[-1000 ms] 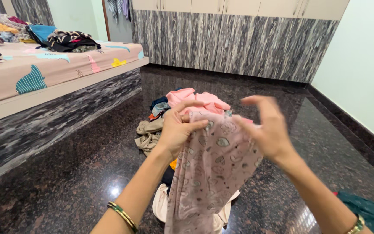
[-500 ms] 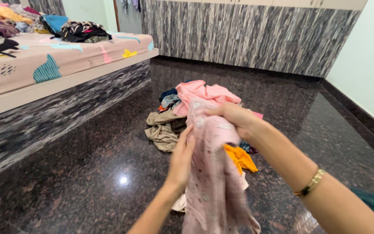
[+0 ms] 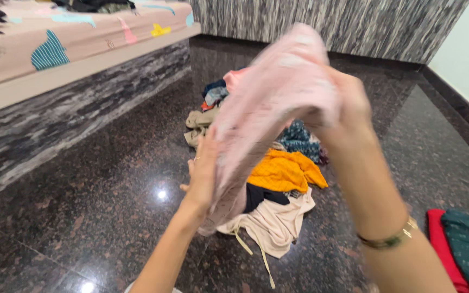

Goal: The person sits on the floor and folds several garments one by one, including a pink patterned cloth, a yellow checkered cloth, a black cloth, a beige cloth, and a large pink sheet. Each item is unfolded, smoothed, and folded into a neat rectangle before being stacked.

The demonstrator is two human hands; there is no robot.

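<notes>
- Since half a second ago, both hands have lifted the pink garment (image 3: pixel 278 103) higher, so it now slants from upper right to lower left instead of hanging in a long drape, and the view has tilted so that less of the bed shows.
- Dark polished stone floor (image 3: pixel 82 217) fills most of the view, with a ceiling light mirrored in it.
- Bed (image 3: pixel 55 49), at upper left, carries a pale patterned sheet over a streaked grey base.
- Wardrobe front (image 3: pixel 343 27) with grey streaks runs along the far wall.
- Pink garment is held up in the air between the hands, above the clothes pile (image 3: pixel 267 179) (blurred by motion, so its print is hard to read).
- Clothes pile lies on the floor below: an orange piece (image 3: pixel 283 171), a cream piece with drawstrings (image 3: pixel 270 225), beige, dark blue and patterned items.
- Folded red and teal cloth (image 3: pixel 462 244) lies apart at lower right.
- Right hand (image 3: pixel 343 103) grips the garment's upper end, fingers closed into the fabric; a gold bangle (image 3: pixel 389 239) sits on that wrist.
- Left hand (image 3: pixel 204 173) presses flat against the garment's lower part, fingers together; whether the thumb pinches behind, I cannot tell.
</notes>
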